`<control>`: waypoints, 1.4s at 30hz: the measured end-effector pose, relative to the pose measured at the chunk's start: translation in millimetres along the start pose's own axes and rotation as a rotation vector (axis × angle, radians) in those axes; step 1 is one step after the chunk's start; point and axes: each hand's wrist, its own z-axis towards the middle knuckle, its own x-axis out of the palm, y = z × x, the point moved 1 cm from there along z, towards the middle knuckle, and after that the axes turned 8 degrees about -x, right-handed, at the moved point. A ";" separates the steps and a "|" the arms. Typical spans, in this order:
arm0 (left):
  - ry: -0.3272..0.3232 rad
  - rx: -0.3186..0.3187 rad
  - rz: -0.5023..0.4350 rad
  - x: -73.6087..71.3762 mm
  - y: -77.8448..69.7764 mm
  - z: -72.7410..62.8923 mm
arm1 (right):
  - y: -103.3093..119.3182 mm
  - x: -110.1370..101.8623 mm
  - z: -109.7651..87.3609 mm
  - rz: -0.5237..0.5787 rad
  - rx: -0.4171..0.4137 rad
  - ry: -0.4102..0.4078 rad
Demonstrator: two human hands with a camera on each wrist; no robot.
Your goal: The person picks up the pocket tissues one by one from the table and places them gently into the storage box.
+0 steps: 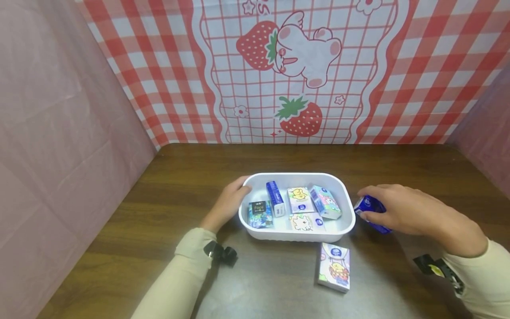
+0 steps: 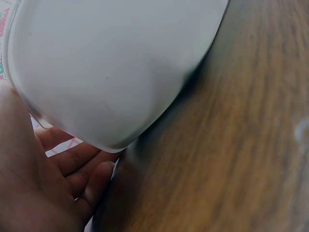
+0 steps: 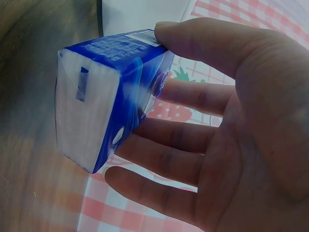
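A white plastic tub (image 1: 296, 237) stands on the table, with my left hand (image 1: 229, 201) gripping its left end, thumb over the rim and fingers along the outside. Just off the tub's right end, my right hand (image 1: 412, 212) holds a blue tissue pack (image 3: 91, 111) between thumb and fingers, tilted. Inside the tub lie several tissue packs: a narrow dark-blue one (image 1: 275, 198), a teal one with a black label (image 1: 260, 215), one with a yellow cartoon (image 1: 299, 199), a white one (image 1: 307, 223) and a light-blue and pink one (image 1: 326, 202).
On the brown wooden table (image 1: 159, 230), a lilac cartoon tissue pack (image 1: 334, 267) lies in front of the tub's right half. Behind the table hangs a red-checked cloth (image 1: 171, 66) with strawberries. Pink cloth (image 1: 75, 133) hangs along the left side.
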 end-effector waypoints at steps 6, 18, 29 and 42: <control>-0.002 -0.011 -0.007 0.2 0.5 -0.2 | -1.1 0.3 0.6 -0.002 0.005 0.004; -0.003 -0.003 -0.009 0.4 1.1 -0.1 | -4.3 -2.1 0.6 -0.116 0.035 -0.059; -0.009 0.011 -0.005 0.2 0.1 -0.7 | -4.8 -2.5 0.5 -0.132 0.067 -0.063; -0.001 0.006 -0.009 0.2 -0.5 -1.0 | -5.1 -5.5 2.1 -0.140 0.124 -0.107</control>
